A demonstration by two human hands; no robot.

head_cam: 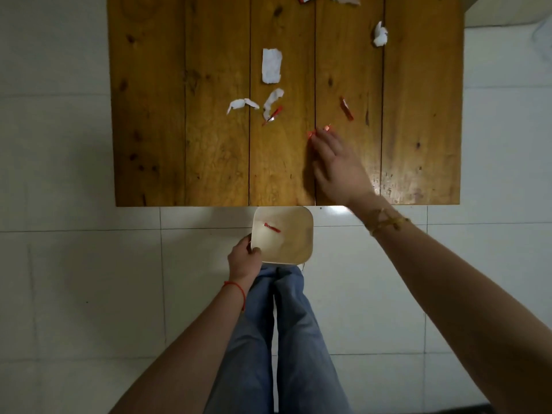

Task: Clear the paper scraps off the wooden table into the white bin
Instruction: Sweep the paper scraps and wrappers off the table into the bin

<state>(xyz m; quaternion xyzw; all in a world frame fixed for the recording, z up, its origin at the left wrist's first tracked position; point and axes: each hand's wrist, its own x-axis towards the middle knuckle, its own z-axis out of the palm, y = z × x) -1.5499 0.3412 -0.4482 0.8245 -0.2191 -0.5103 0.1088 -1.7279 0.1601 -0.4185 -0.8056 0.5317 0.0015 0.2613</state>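
Early stage, by estimate: one red scrap [271,227] in white bin [301,234], held just below surface [149,115] edge, left hand [243,259] fingers clamped on rim. Right hand [334,156] fingers spread flat over red scraps [312,134]. Left: white torn pieces [271,65], crumpled wad [380,34], red strip [347,109].
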